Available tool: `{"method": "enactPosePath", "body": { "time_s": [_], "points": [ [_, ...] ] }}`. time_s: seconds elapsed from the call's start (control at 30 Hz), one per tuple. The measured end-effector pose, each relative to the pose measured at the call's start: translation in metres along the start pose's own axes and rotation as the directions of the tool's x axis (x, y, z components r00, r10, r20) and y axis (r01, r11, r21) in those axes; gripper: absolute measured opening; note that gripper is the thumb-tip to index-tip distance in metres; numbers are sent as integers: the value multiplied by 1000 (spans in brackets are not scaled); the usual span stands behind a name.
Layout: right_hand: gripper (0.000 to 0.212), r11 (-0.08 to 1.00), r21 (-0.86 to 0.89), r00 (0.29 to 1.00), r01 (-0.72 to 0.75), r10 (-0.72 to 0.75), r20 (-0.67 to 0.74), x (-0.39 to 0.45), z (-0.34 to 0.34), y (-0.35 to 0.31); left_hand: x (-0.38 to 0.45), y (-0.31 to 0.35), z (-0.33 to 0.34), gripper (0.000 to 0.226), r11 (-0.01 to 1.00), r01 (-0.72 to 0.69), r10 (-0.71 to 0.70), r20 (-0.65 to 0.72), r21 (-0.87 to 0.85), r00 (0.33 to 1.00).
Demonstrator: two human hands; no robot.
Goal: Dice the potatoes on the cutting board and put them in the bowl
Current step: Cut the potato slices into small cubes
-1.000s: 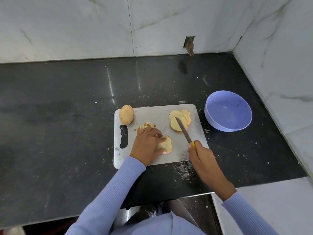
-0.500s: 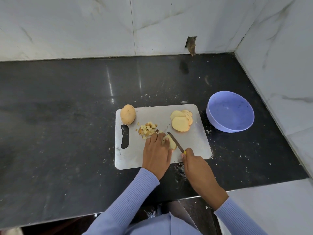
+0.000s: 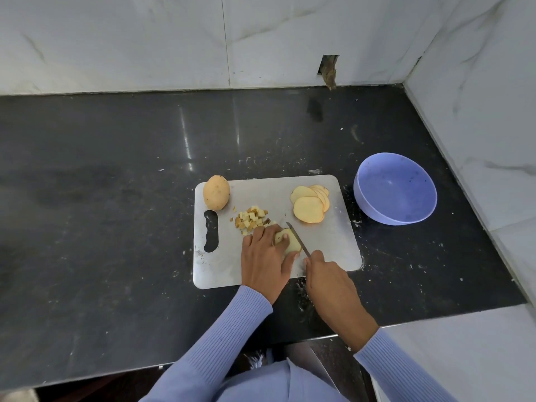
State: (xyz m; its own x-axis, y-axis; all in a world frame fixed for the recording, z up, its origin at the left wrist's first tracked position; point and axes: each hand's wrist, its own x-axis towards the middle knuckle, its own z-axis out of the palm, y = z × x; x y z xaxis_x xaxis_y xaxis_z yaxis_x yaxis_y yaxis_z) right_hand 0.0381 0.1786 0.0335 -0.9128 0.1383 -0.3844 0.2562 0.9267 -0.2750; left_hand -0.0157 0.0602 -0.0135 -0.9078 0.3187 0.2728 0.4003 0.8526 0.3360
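Since a second ago, both hands shifted: left hand (image 3: 265, 256) pins potato slice (image 3: 287, 242), right hand (image 3: 326, 275) grips knife (image 3: 298, 238).

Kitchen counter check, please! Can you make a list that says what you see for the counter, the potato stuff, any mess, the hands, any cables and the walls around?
Surface: black counter, shiny, with pale specks and crumbs near the board.
Job's things: steel cutting board carries a whole potato, a pile of diced potato, fanned potato slices and a potato piece being cut. The purple bowl, right of the board, holds no potato.
Clutter: nothing seen beyond crumbs.
Grippers: left hand holds the piece down; right hand grips the knife.
Cables: nothing seen.
Surroundings: white marble walls, with a chipped gap at the base.
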Motion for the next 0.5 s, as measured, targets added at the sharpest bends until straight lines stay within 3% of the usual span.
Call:
{"method": "enactPosePath", "body": {
  "time_s": [0.3,0.5],
  "points": [
    [26,995,-24,989,-100,102,109,-43,7,24,-2,-2,5,24,1000,-2,2,-14,-21,1000],
    [29,996,20,996,-82,81,32,-32,2,28,-6,-5,6,26,1000,-12,11,-26,-5,1000]
  ]
}}
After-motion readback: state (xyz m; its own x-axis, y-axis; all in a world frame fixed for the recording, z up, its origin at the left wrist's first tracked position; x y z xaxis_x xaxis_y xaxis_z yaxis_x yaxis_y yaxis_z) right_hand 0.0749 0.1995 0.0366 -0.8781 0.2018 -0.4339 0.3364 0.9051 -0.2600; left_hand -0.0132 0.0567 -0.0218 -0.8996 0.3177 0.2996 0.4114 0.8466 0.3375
